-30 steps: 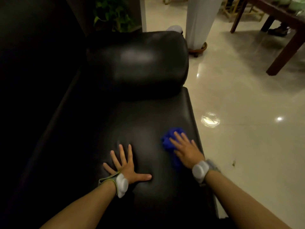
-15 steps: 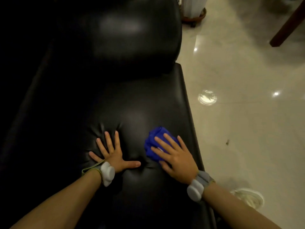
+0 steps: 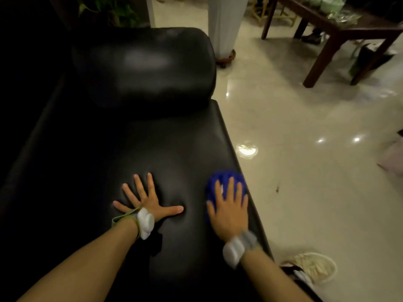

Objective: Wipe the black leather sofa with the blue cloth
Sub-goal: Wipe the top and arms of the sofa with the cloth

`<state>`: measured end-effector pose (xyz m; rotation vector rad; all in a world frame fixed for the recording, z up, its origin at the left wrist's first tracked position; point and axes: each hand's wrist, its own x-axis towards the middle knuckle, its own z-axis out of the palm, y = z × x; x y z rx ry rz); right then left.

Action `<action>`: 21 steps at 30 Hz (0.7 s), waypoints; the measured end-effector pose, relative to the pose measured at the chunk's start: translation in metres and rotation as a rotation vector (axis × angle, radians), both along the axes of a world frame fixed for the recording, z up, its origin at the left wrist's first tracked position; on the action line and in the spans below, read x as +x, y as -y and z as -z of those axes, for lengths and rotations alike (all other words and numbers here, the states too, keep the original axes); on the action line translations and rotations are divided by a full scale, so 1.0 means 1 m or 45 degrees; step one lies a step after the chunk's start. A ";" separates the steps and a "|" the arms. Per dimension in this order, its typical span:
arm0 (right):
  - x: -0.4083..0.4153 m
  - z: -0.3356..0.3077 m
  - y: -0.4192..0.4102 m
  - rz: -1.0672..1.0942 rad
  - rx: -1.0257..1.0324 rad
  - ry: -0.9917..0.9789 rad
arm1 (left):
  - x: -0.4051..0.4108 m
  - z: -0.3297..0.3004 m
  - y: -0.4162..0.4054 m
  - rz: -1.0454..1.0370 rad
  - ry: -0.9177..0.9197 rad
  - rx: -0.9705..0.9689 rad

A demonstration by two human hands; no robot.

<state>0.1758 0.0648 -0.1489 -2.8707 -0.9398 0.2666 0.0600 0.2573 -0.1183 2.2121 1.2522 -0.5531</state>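
1. Black leather: the sofa [image 3: 152, 138] fills the left and centre of the frame, its seat running up to a rounded armrest [image 3: 148, 66] in the upper centre.
2. My right hand [image 3: 229, 210], lower centre-right, lies flat with straight fingers on the cloth [image 3: 226, 177]; it presses the cloth to the seat and does not clutch it.
3. The cloth, blue and bunched, sits on the seat's right edge, just beside the floor [image 3: 305, 171].
4. My left hand [image 3: 148, 201], lower centre, is spread wide on the leather, holding nothing; I judge it a brace.
5. Step in hand, as I judge it: a wiping stroke along the seat's right edge.
6. Next move calls for steady downward pressure and a sweep up the frame or leftward, keeping the cloth from slipping off the edge.
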 end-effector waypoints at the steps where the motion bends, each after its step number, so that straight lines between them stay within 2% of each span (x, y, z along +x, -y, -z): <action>1: -0.013 0.002 0.011 -0.094 0.037 0.048 | 0.000 0.003 0.000 -0.008 -0.012 0.010; 4: -0.002 0.010 0.021 -0.313 0.044 0.050 | 0.001 0.012 -0.005 -0.053 -0.033 0.018; 6: 0.027 0.012 0.006 -0.352 0.024 0.038 | -0.001 0.015 -0.006 -0.044 -0.039 0.021; 11: 0.108 0.009 -0.046 -0.117 0.067 -0.107 | 0.003 0.011 -0.001 -0.004 -0.053 0.036; 15: 0.116 0.006 -0.050 0.124 0.141 -0.261 | 0.006 0.006 0.002 -0.017 -0.083 0.050; 18: 0.082 0.001 -0.028 0.089 0.030 -0.131 | 0.007 0.011 -0.001 -0.007 -0.083 0.022; 21: 0.032 0.000 0.011 -0.130 -0.036 0.124 | 0.007 0.015 -0.005 -0.010 -0.089 0.006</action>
